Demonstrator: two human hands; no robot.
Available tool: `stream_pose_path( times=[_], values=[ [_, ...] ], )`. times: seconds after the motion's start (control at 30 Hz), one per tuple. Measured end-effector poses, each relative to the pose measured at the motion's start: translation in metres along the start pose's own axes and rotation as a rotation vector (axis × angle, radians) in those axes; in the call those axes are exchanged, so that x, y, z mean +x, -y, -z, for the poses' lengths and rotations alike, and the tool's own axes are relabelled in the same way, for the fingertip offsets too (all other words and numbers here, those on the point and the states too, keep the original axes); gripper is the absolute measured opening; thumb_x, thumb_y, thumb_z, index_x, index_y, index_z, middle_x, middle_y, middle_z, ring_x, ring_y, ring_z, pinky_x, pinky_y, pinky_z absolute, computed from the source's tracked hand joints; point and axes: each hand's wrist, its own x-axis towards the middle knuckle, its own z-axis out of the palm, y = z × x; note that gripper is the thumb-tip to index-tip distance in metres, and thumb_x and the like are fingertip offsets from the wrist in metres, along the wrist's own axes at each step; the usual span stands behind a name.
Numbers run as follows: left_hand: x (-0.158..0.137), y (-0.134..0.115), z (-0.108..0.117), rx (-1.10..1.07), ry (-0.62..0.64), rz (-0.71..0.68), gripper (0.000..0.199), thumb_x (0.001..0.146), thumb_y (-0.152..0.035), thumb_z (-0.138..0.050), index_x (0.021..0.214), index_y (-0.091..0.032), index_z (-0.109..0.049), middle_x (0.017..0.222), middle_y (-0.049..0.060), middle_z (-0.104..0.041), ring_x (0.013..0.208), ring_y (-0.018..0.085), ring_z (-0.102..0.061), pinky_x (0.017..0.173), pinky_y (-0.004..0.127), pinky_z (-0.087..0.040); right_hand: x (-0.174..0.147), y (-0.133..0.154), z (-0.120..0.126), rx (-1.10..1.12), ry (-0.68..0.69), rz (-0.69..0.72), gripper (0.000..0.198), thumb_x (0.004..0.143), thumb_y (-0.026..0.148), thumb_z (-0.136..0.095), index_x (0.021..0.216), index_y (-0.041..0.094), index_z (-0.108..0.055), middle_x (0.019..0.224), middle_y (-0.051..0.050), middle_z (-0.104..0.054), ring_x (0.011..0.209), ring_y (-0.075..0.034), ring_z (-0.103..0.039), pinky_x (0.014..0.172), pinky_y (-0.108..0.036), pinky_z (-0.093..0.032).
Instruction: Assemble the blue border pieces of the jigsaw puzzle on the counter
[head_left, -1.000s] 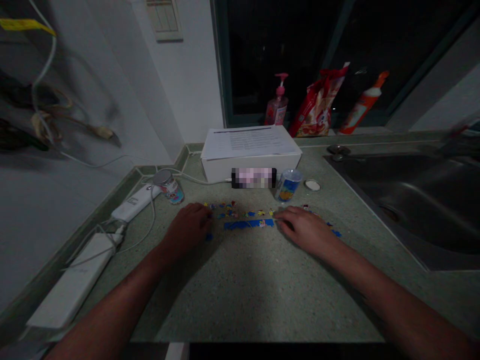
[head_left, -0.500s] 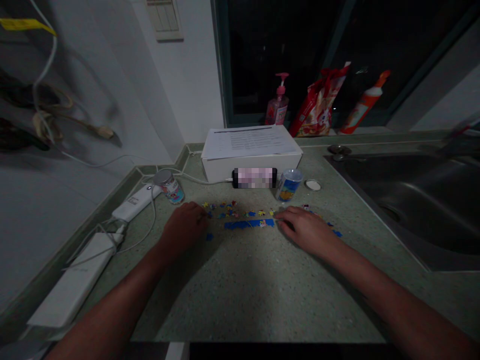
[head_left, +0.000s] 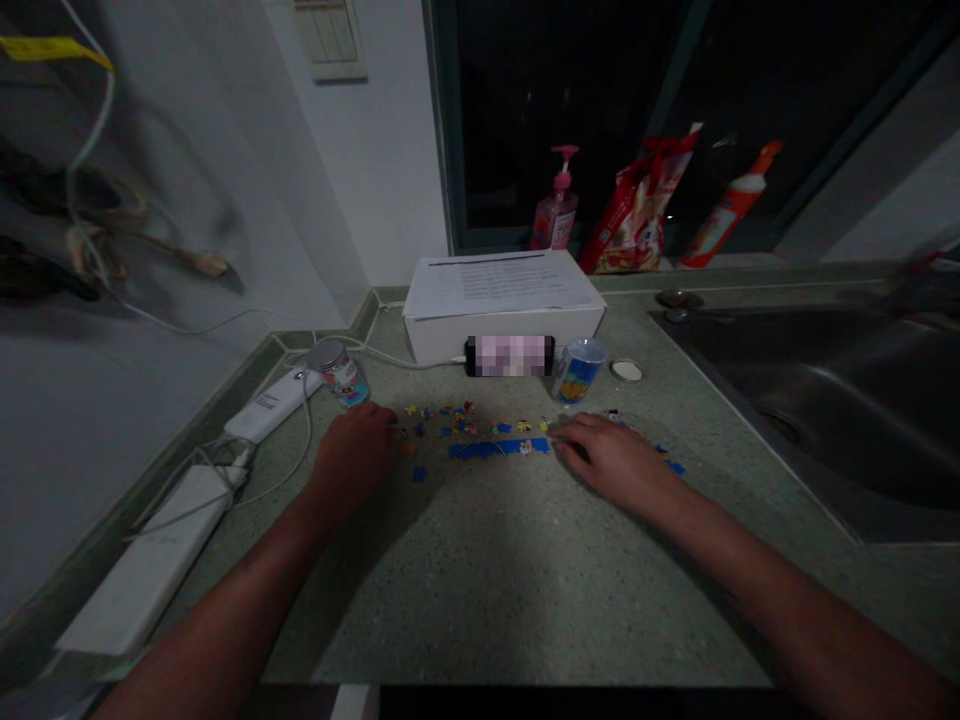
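Observation:
A blue strip of joined jigsaw puzzle pieces (head_left: 487,449) lies on the counter between my hands, with one lighter patterned piece near its right end. Just behind it are several loose puzzle pieces (head_left: 457,426) in mixed colours. My left hand (head_left: 356,447) rests left of them, fingers bent down beside a few small pieces; the fingertips are too dark to show any grip. A single blue piece (head_left: 420,473) lies apart to its right. At the strip's right end is my right hand (head_left: 611,455), palm down, thumb apart from the extended fingers. More pieces (head_left: 667,460) lie beyond that hand.
Behind the pieces stand a clear lidded jar (head_left: 341,375), a phone (head_left: 510,356) on a cable, and a blue-labelled canister (head_left: 578,372) beside a round lid (head_left: 625,371). A white box (head_left: 502,325) backs the phone. Power strips (head_left: 150,570) lie left; a sink (head_left: 825,400) is right.
My left hand has drawn back a little to the left, uncovering small pieces, including an orange one. My right hand and the blue strip have stayed in place.

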Motion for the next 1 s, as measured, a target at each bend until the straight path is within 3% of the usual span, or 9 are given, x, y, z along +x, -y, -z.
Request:
stream_pose_path(
  times=[0.1,0.27,0.47,0.67,1.0],
  values=[
    [0.000,0.004,-0.003,0.031,0.003,0.010,0.045,0.106,-0.008,-0.042,0.131,-0.013,-0.078,0.126,0.018,-0.077,0.117,0.035,-0.075,0.097,0.046,-0.059,0.000,0.000,0.000,-0.010,0.001,-0.003,0.024,0.109,0.021,-0.058,0.118,0.023,-0.080,0.113,-0.009,-0.081,0.106,-0.027,-0.078,0.093,-0.042,-0.060],
    [-0.001,0.002,-0.004,0.051,0.044,-0.015,0.043,0.106,-0.006,-0.040,0.123,-0.012,-0.079,0.120,0.018,-0.076,0.112,0.035,-0.075,0.094,0.046,-0.059,0.000,0.000,-0.002,-0.023,-0.008,-0.005,0.023,0.108,0.020,-0.059,0.117,0.023,-0.080,0.111,-0.009,-0.081,0.107,-0.027,-0.077,0.092,-0.040,-0.060],
    [0.003,-0.004,-0.007,-0.065,-0.032,-0.076,0.033,0.110,-0.021,-0.052,0.127,-0.013,-0.078,0.124,0.017,-0.077,0.118,0.034,-0.073,0.105,0.046,-0.057,0.000,0.000,-0.002,-0.030,-0.007,-0.002,0.022,0.108,0.020,-0.059,0.117,0.023,-0.079,0.112,-0.008,-0.081,0.106,-0.027,-0.077,0.092,-0.040,-0.059],
    [0.005,-0.004,-0.017,-0.149,-0.075,-0.149,0.030,0.109,-0.025,-0.054,0.121,-0.016,-0.081,0.122,0.017,-0.078,0.114,0.033,-0.073,0.103,0.047,-0.057,0.000,0.001,-0.001,-0.021,-0.020,0.008,0.022,0.108,0.020,-0.059,0.116,0.023,-0.080,0.110,-0.009,-0.081,0.105,-0.027,-0.077,0.090,-0.039,-0.059],
    [0.004,-0.004,-0.020,-0.202,-0.107,-0.145,0.032,0.106,-0.020,-0.053,0.119,-0.018,-0.082,0.122,0.017,-0.079,0.113,0.034,-0.073,0.102,0.048,-0.057,0.000,0.001,-0.002,0.008,-0.028,0.003,0.023,0.108,0.021,-0.059,0.115,0.024,-0.081,0.113,-0.010,-0.082,0.106,-0.027,-0.077,0.092,-0.042,-0.060]
  ],
)
